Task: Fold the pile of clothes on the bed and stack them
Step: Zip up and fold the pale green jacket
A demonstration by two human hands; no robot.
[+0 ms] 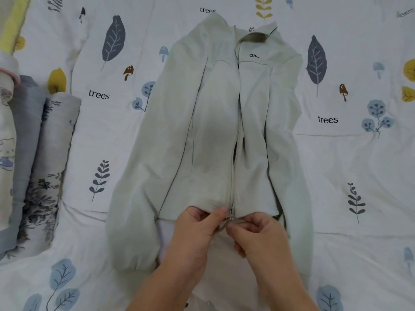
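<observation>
Jacket (224, 135), pale green, spread face up on the bed (336, 198), long axis running straight away from the person, collar far, hem near. Both hands at the hem, at the zipper's lower end (230, 215): left hand (197, 230) pinching the left edge, right hand (253, 232) pinching the pull side. Equally near. Folded stack (33, 153) lying well apart at the left.

The jacket (224, 131) lies flat across the middle of the bed (336, 176), sleeves spread to either side. Left of the jacket, a band of bare sheet is open for passage, bounded at the far left edge by a stack of folded clothes (33, 164). Right of the jacket, open sheet runs to the frame edge. Both hands (226, 223) occupy the jacket's near hem.
</observation>
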